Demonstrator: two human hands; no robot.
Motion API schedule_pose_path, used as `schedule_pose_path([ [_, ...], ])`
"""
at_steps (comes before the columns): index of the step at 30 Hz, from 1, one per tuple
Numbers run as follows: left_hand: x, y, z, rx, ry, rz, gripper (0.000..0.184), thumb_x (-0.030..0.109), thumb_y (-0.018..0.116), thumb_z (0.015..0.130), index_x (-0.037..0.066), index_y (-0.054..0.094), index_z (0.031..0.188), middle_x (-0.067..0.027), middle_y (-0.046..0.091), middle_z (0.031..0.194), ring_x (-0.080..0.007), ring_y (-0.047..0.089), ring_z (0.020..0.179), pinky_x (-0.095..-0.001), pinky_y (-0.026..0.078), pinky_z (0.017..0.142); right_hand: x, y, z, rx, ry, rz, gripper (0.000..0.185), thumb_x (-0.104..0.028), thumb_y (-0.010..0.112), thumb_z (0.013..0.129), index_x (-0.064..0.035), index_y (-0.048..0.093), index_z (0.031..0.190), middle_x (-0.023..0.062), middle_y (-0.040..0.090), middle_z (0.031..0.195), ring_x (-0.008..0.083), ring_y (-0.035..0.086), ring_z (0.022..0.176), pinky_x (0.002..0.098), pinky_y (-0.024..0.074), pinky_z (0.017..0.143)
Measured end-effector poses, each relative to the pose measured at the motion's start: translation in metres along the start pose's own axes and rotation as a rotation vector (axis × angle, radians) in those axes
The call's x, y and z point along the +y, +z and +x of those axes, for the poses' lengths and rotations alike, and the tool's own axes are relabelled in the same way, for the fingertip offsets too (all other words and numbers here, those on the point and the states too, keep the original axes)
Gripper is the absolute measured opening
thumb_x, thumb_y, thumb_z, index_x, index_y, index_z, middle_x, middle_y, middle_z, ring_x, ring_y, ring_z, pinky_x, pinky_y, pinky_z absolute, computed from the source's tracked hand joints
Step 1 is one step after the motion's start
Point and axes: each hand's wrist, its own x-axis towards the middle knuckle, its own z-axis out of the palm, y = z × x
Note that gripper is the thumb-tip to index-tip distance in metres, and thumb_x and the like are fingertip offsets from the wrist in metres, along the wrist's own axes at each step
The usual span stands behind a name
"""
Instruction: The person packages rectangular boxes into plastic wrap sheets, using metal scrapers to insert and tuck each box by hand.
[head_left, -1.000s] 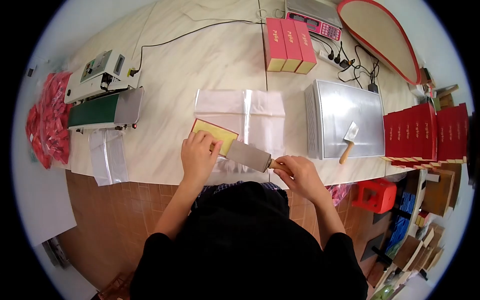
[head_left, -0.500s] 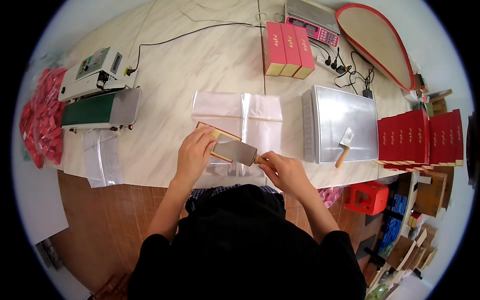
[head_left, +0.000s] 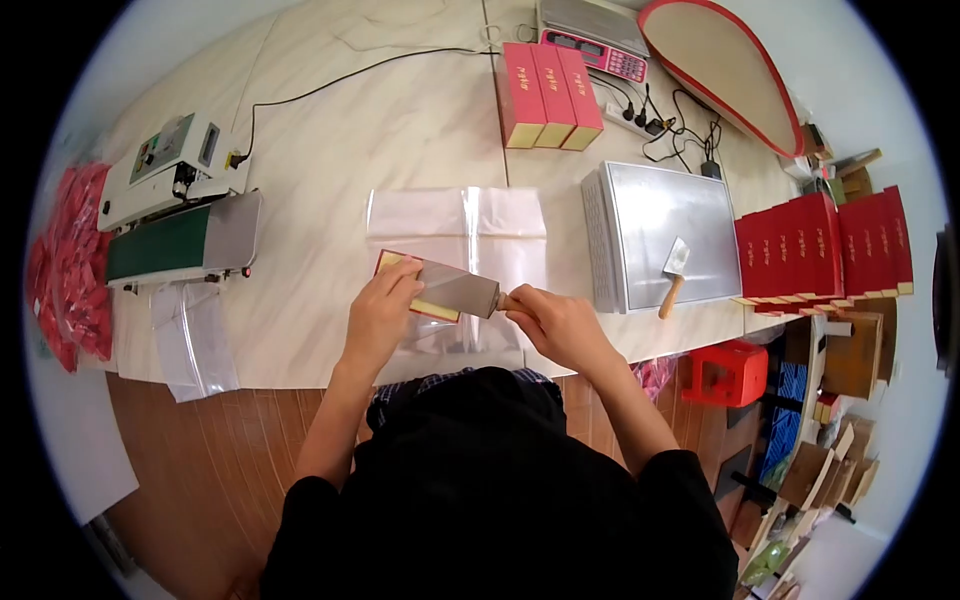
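My left hand [head_left: 378, 312] is closed on a red box with pale yellow sides [head_left: 437, 309], its fingers over the box's left end. In my right hand [head_left: 560, 325] is the wooden handle of a scraper, pinched between thumb and fingers. The wide grey scraper blade [head_left: 460, 291] lies across the box, its far end close to my left fingertips, and hides much of the box. Beneath the box, a clear plastic bag [head_left: 418, 212] is spread flat on the marbled table [head_left: 320, 170].
A second scraper [head_left: 672, 283] rests on a silver metal box [head_left: 690, 220] at right. Red boxes [head_left: 790, 250] stand in rows beyond it; three more [head_left: 545, 95] stand at the back. At left are a sealing machine [head_left: 180, 210] and another clear bag [head_left: 193, 335].
The scraper blade has slid left over the box, toward my left hand, and covers more of it. The whole view has shifted slightly, so the table things appear further left.
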Motion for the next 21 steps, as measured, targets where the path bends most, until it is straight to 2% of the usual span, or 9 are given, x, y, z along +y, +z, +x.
schedule_pose_path([
  [3, -0.002, 0.002, -0.001, 0.015, 0.009, -0.002, 0.009, 0.001, 0.065, 0.083, 0.001, 0.064, 0.091, -0.0089, 0.066, 0.108, -0.0265, 0.065, 0.102, -0.0355, 0.054, 0.082, 0.002, 0.001, -0.001, 0.039, -0.036, -0.004, 0.018, -0.025, 0.06, 0.094, -0.0081, 0.055, 0.093, 0.009, 0.064, 0.076, 0.0323, 0.062, 0.066, 0.0416, 0.046, 0.054],
  [8, -0.007, 0.005, -0.007, 0.078, -0.029, -0.05, 0.01, 0.005, 0.066, 0.082, 0.002, 0.063, 0.091, -0.008, 0.066, 0.106, -0.0272, 0.065, 0.095, -0.0356, 0.054, 0.079, -0.006, -0.014, -0.004, -0.045, 0.044, 0.078, 0.02, -0.027, 0.061, 0.094, -0.007, 0.061, 0.099, 0.0127, 0.066, 0.08, 0.0356, 0.063, 0.071, 0.0421, 0.0484, 0.059],
  [10, -0.011, 0.005, -0.01, 0.077, -0.02, -0.094, 0.009, 0.004, 0.066, 0.083, 0.003, 0.063, 0.091, -0.0079, 0.066, 0.106, -0.0276, 0.065, 0.094, -0.0362, 0.053, 0.078, -0.01, -0.027, -0.011, -0.104, 0.079, 0.118, 0.022, -0.022, 0.066, 0.091, -0.0046, 0.064, 0.105, 0.0166, 0.066, 0.082, 0.0382, 0.062, 0.075, 0.039, 0.0492, 0.064],
  [12, -0.011, 0.002, -0.011, 0.087, -0.035, -0.087, 0.009, 0.005, 0.066, 0.083, 0.003, 0.063, 0.092, -0.0079, 0.065, 0.107, -0.0271, 0.064, 0.095, -0.0361, 0.053, 0.079, -0.008, -0.039, -0.022, -0.071, 0.201, 0.114, 0.023, -0.019, 0.067, 0.09, -0.0028, 0.064, 0.106, 0.0158, 0.065, 0.078, 0.0309, 0.063, 0.069, 0.0358, 0.0484, 0.065],
  [13, -0.011, 0.001, -0.011, 0.052, -0.019, -0.097, 0.01, 0.005, 0.065, 0.083, 0.003, 0.062, 0.092, -0.0078, 0.064, 0.109, -0.0266, 0.064, 0.096, -0.036, 0.053, 0.08, -0.006, -0.046, -0.027, -0.099, 0.169, 0.1, 0.023, -0.019, 0.067, 0.09, -0.0028, 0.064, 0.106, 0.0158, 0.065, 0.078, 0.0309, 0.063, 0.069, 0.0358, 0.0484, 0.065],
  [15, -0.014, 0.001, -0.014, 0.075, -0.01, -0.074, 0.01, 0.006, 0.065, 0.084, 0.003, 0.062, 0.093, -0.0077, 0.064, 0.109, -0.0262, 0.063, 0.097, -0.0357, 0.053, 0.081, 0.0, -0.059, -0.037, -0.097, 0.307, 0.181, 0.023, -0.016, 0.067, 0.092, 0.0008, 0.064, 0.108, 0.0086, 0.063, 0.074, 0.0161, 0.058, 0.066, 0.0298, 0.0462, 0.063],
  [18, -0.015, 0.004, -0.014, 0.069, 0.02, -0.068, 0.011, 0.007, 0.064, 0.084, 0.003, 0.062, 0.094, -0.0073, 0.063, 0.11, -0.0254, 0.062, 0.098, -0.0352, 0.052, 0.083, 0.011, -0.064, -0.042, -0.05, 0.369, 0.22, 0.024, -0.019, 0.068, 0.091, 0.0007, 0.065, 0.105, 0.0092, 0.062, 0.07, 0.0157, 0.054, 0.061, 0.0289, 0.0445, 0.059],
  [19, -0.015, 0.004, -0.015, 0.057, 0.021, -0.07, 0.011, 0.007, 0.064, 0.084, 0.004, 0.062, 0.095, -0.0071, 0.063, 0.11, -0.025, 0.062, 0.098, -0.0349, 0.052, 0.084, 0.015, -0.056, -0.041, 0.014, 0.36, 0.309, 0.025, -0.019, 0.067, 0.093, 0.0017, 0.064, 0.107, 0.006, 0.059, 0.068, 0.0125, 0.05, 0.063, 0.0275, 0.0433, 0.059],
  [21, -0.016, 0.004, -0.015, 0.066, 0.032, -0.069, 0.011, 0.007, 0.064, 0.084, 0.004, 0.062, 0.095, -0.0071, 0.063, 0.109, -0.0252, 0.062, 0.098, -0.0351, 0.052, 0.084, 0.021, -0.032, -0.032, 0.086, 0.325, 0.285, 0.025, -0.018, 0.066, 0.093, 0.0015, 0.063, 0.108, 0.0081, 0.06, 0.069, 0.0137, 0.052, 0.063, 0.0283, 0.0441, 0.06],
])
